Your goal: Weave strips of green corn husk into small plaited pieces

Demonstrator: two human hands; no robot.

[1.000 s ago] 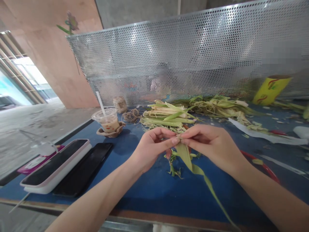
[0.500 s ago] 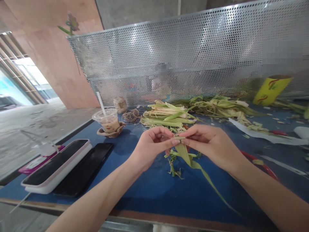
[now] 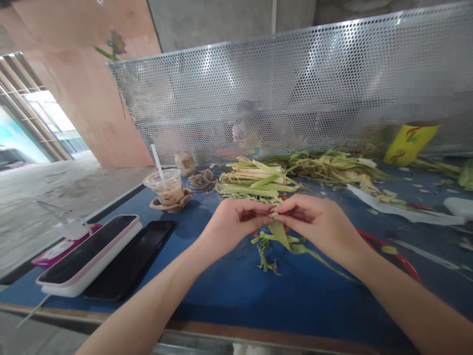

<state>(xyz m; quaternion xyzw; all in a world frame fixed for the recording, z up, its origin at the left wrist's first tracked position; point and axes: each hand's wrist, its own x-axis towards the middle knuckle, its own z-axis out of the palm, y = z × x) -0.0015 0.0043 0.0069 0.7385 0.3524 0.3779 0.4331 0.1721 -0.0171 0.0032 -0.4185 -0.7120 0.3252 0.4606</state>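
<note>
Both hands meet over the middle of the blue table [image 3: 221, 301], fingertips pinched together. My left hand [image 3: 234, 217] and my right hand [image 3: 314, 217] are closed on a green leaf strip [image 3: 280, 234], which looks like corn husk. Its long tail curls down and off to the right below my right hand. Partly hidden by the fingers is the bit of strip between the thumbs. Just under the hands lies a small knotted green figure [image 3: 264, 251] of twisted leaf. Behind them sits a stack of pale green husks [image 3: 254, 177].
On the left stand a lidded iced drink [image 3: 166, 186], a white-cased phone [image 3: 88, 251] and a black phone [image 3: 133, 259]. Twine [image 3: 201, 181] lies beyond. More leaves [image 3: 332, 165], a yellow roll [image 3: 410, 143] and a red curved handle [image 3: 395, 254] are to the right. A perforated metal screen [image 3: 295, 79] closes the back.
My fingers have drawn closer together around the strip, covering more of it. The strip's tail has risen a little. The camera view has shifted slightly.
</note>
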